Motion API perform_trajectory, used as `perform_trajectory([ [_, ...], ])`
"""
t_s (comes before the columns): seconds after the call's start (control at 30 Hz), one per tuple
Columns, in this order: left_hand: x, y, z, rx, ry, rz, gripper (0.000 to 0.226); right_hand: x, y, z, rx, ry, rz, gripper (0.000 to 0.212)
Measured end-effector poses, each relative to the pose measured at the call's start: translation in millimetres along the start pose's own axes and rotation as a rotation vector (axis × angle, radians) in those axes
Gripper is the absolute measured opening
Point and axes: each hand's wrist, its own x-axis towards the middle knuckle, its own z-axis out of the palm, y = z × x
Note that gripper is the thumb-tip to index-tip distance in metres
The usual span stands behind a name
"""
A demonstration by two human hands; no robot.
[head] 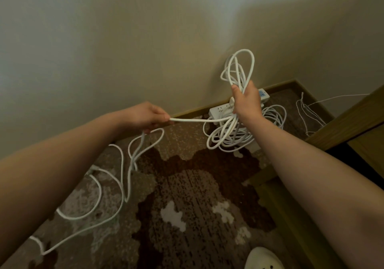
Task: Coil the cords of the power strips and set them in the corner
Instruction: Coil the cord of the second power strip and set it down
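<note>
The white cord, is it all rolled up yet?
Not yet. The right hand holds some loops of the white cord, but a long part runs through the left hand and sprawls loose across the carpet.

Power strips (220, 110) lie in the corner, loose cord (124, 177) left.
</note>
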Motion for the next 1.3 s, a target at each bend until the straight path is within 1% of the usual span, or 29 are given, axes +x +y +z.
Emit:
perform_trajectory([
  [0.13, -17, -4, -32, -0.045, 0.015, -0.030, 0.022, 4, -3, 5, 0.025, 0.019, -0.005, 0.009],
  [0.23, -30, -16, -43, 0.002, 0.046, -0.049, 0.025, 4, -3, 6, 0.025, 0.026, 0.017, 0.009],
  [0.33, -38, -28, -44, 0.183, 0.093, -0.041, 0.032, 5, 1, 2, -0.031, 0.052, 0.015, 0.013],
  [0.43, -36, -32, -27, 0.350, 0.078, 0.022, 0.031, -1, 4, 5, -0.071, -0.001, 0.011, 0.014],
  [0.53, -28, -22, -5, 0.534, -0.005, 0.095, 0.027, -13, 0, 20, -0.057, -0.082, -0.041, 0.021],
  [0.6, -23, -17, 5, 0.656, -0.070, 0.092, 0.025, -18, -2, 29, -0.088, -0.119, -0.109, 0.028],
  [0.67, -21, -18, 10, 0.740, -0.111, 0.064, 0.027, -19, -5, 32, -0.151, -0.147, -0.176, 0.030],
  [0.7, -20, -20, 11, 0.740, -0.127, 0.055, 0.029, -17, -6, 29, -0.190, -0.156, -0.201, 0.030],
  [0.77, -22, -27, 7, 0.649, -0.135, 0.052, 0.030, -10, -5, 19, -0.329, -0.170, -0.250, 0.029],
  [0.87, -30, -41, -13, 0.541, -0.050, 0.065, 0.025, -1, -1, 3, -0.572, -0.162, -0.309, 0.030],
  [0.97, -38, -60, -39, 0.457, 0.076, 0.037, 0.018, 0, 2, 2, -0.612, -0.149, -0.327, 0.030],
  [1.03, -40, -70, -53, 0.441, 0.172, 0.000, 0.019, -2, 3, 4, -0.615, -0.157, -0.330, 0.032],
  [1.1, -38, -76, -61, 0.459, 0.219, -0.037, 0.020, 0, 2, 2, -0.594, -0.137, -0.306, 0.032],
  [1.13, -36, -76, -60, 0.480, 0.201, -0.052, 0.020, 1, 1, 1, -0.578, -0.124, -0.286, 0.031],
  [1.2, -31, -69, -49, 0.550, 0.091, -0.057, 0.021, 2, 1, -2, -0.541, -0.111, -0.259, 0.029],
  [1.3, -18, -45, -13, 0.700, -0.140, 0.050, 0.018, -2, 6, 0, -0.416, -0.150, -0.246, 0.031],
])
